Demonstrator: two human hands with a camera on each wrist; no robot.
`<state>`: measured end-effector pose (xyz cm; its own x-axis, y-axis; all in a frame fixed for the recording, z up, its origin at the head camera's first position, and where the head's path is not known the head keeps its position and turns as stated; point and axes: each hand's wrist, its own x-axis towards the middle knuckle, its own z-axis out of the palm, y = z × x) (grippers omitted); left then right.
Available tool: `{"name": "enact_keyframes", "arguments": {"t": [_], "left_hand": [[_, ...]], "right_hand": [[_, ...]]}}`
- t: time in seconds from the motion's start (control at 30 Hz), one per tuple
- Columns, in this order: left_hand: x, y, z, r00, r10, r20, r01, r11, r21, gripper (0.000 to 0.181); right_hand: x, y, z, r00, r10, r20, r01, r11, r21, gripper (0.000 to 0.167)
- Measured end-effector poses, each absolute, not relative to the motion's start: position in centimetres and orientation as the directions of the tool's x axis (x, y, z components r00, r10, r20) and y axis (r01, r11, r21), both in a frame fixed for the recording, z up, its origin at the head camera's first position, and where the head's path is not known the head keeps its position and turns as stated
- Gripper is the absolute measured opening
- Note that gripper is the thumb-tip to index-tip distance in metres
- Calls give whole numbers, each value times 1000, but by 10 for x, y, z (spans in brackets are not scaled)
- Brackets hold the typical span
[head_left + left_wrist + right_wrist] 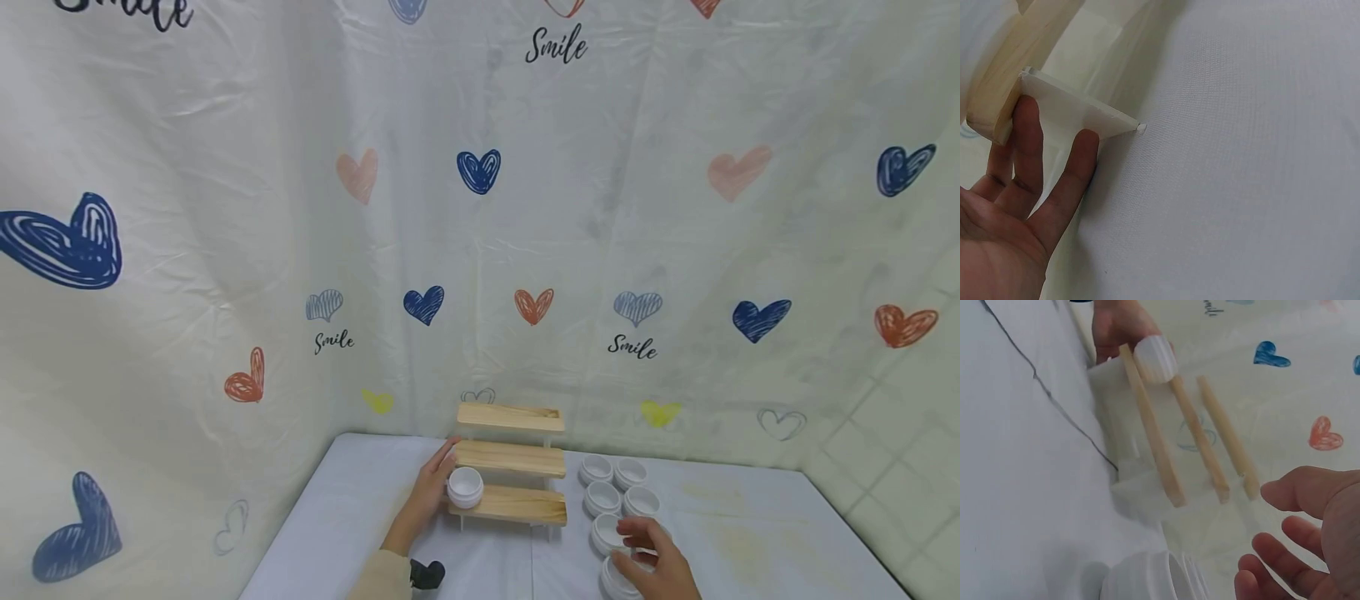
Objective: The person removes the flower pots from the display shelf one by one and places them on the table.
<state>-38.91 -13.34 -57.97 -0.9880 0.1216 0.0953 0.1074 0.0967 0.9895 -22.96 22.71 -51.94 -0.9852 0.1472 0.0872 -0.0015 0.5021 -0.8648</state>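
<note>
A three-tier display rack (517, 505) with wooden shelves and white side supports stands on the table. One round white jar (466, 490) sits at the left end of its lowest shelf. My left hand (429, 490) is at the rack's left side; in the left wrist view its extended fingers (1082, 156) touch the white side panel (1072, 103) below a wooden shelf. My right hand (662, 562) hovers over the white jars (602, 498) right of the rack, fingers loosely bent and apart, holding nothing. It partly hides the nearest jars.
Several white jars stand in two rows right of the rack, their nearest one (617, 582) close to the front. A white cloth (735, 533) covers the table. Behind hangs a backdrop (555, 225) printed with hearts and the word Smile.
</note>
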Motion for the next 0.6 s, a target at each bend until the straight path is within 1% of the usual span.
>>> {"name": "enact_keyframes", "arguments": {"t": [0.23, 0.43, 0.6], "left_hand": [[-390, -133, -580, -989, 120, 89, 101, 102, 990, 67], [-389, -132, -579, -990, 116, 84, 96, 106, 990, 67], [-389, -133, -580, -989, 115, 88, 100, 103, 990, 66]], "right_hand": [[-236, 194, -515, -981, 105, 161, -104, 418, -902, 36], [-241, 165, -514, -963, 26, 269, -245, 332, -911, 31], [-247, 142, -509, -964, -12, 266, -259, 272, -927, 30]]}}
